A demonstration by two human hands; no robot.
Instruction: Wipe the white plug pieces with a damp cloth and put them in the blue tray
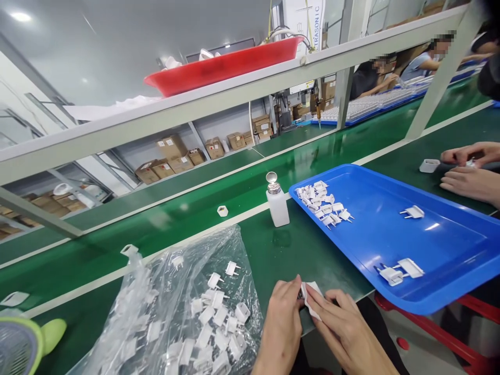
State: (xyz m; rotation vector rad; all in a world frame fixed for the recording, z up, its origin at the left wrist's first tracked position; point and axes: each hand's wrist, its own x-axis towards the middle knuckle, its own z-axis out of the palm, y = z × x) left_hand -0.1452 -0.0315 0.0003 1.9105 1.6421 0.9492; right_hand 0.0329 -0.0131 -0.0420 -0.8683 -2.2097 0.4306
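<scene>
Okay, both hands are together at the bench's (320, 255) near edge, clamped on a folded white cloth (312, 301). Left hand (282, 317) pinches its left end, apparently with a small part tucked in there; mostly hidden, can't tell which face is up. Right hand (347, 328) presses the cloth from the other side.

Reads as a wipe. To do it well: left fingers steady the part by its body, right does the rubbing, light even pressure. Go along the pins, not across, so nothing bends. Refold to a clean face once it marks. Work over the bench, not past its near edge; a dropped part ends up on the floor.

Plastic bag (230, 247) of white plug pieces (214, 307) lies just left, running off toward the bench's near left. White bottle (278, 208) with metal top stands beyond the hands, by the blue tray's (351, 234) left edge; mind the elbow. Tray: plug cluster (322, 203) at the far left corner, a pair (391, 276) by the near edge. Don't mix bag and tray pieces.
</scene>
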